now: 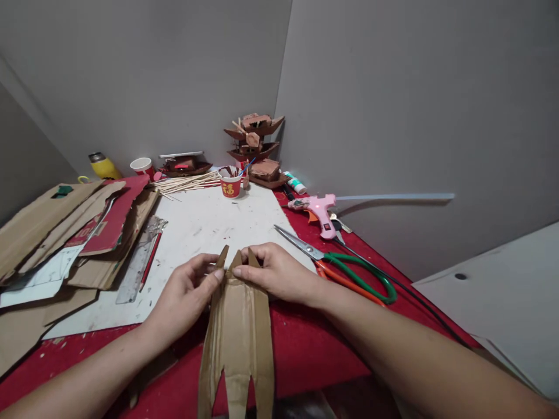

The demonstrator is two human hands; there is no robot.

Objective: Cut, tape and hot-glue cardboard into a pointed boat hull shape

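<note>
Both of my hands grip a long piece of brown cardboard near its far end. That end is cut into several pointed strips, and slits split the near end too. My left hand pinches the left edge between thumb and fingers. On the other side my right hand has its thumb on top of the cardboard, by the middle and right points, with fingers curled beneath. Right of my right hand lie scissors with green and orange handles. A pink hot glue gun rests behind them, holding a long glue stick.
Cardboard sheets pile up at the left. A clear ruler and red pencil lie beside them. Farther back are wooden sticks, a red paper cup and brown model boats. Grey walls enclose the table.
</note>
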